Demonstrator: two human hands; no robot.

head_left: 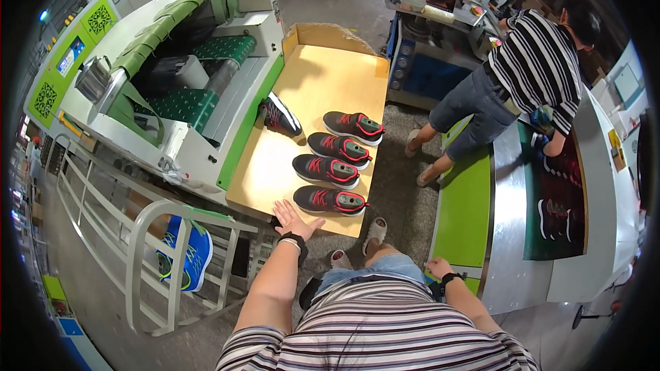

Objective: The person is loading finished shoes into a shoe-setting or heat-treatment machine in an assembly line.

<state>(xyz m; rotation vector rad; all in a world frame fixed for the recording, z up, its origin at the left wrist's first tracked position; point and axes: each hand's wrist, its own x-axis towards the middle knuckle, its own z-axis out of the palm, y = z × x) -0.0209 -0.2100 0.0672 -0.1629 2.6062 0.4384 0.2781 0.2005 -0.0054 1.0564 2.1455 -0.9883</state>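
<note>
My left hand (pixel 296 221) is open, its fingers spread at the near edge of a wooden board table (pixel 302 69), just below the nearest shoe. Several black sneakers with red laces stand in a row along the table's right side, toes left; the nearest sneaker (pixel 323 200) and the farthest sneaker (pixel 350 126) mark its ends. Farther left, a black sneaker (pixel 280 115) lies tipped over, its white sole showing. My right hand (pixel 438 268) hangs low beside my right hip, fingers curled in, with nothing visible in it. It is nearest the green panel of the right-hand machine.
At left stands a white-and-green conveyor machine (pixel 258 10) with a perforated green belt (pixel 172 106). A metal rack (pixel 137 261) holds a blue shoe (pixel 196 254). A co-worker (pixel 529 62) in stripes bends over the right-hand conveyor (pixel 505 199), where dark shoes (pixel 555 220) lie.
</note>
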